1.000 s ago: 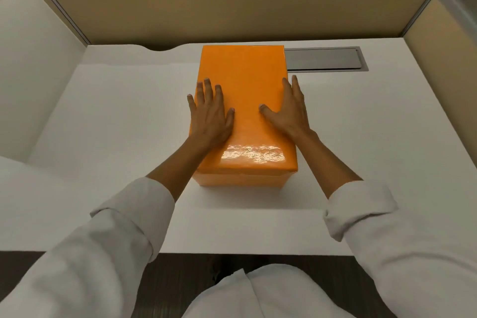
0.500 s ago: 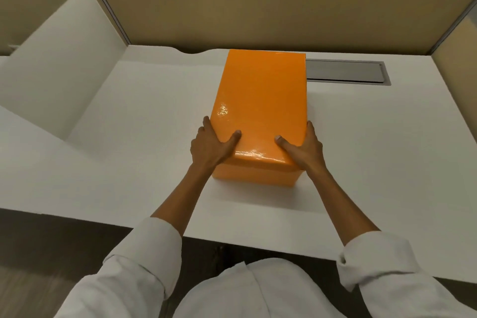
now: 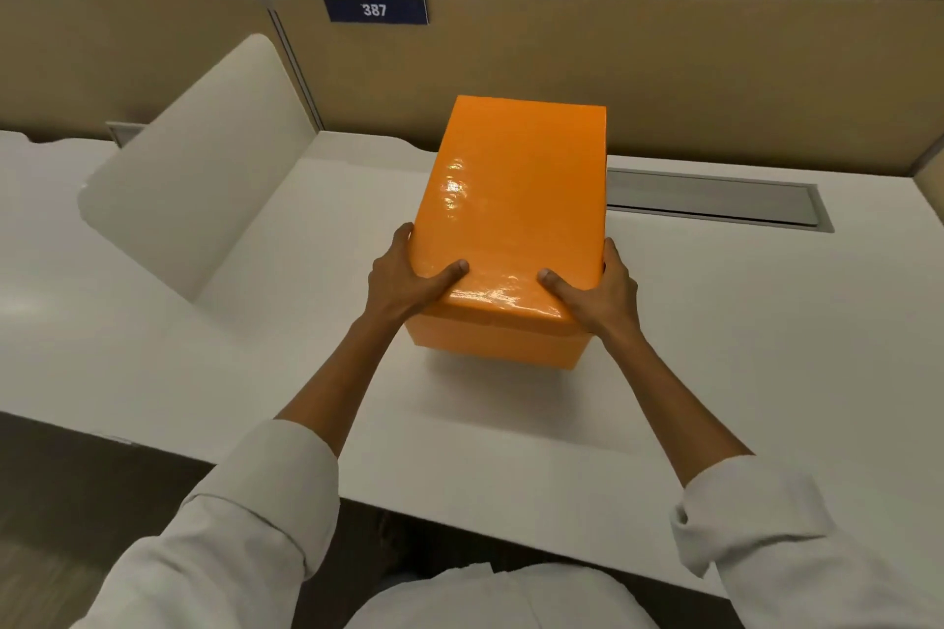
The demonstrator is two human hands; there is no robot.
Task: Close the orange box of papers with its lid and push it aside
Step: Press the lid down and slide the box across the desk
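Note:
The orange box (image 3: 493, 340) stands on the white desk (image 3: 740, 347) with its glossy orange lid (image 3: 516, 199) seated on top, so the papers inside are hidden. My left hand (image 3: 403, 278) grips the near left corner of the lid, thumb on top and fingers down the side. At the near right corner my right hand (image 3: 600, 294) holds it the same way. The box's far end lies close to the beige partition.
A beige cubicle partition (image 3: 664, 82) with a blue sign "387" (image 3: 375, 9) runs behind the desk. A grey cable tray cover (image 3: 715, 202) is set into the desk right of the box. A white curved divider (image 3: 199, 179) stands on the left.
My hands moved from lying flat on the lid to gripping its near corners. The view has tilted up, and the box now lies farther back toward the partition.

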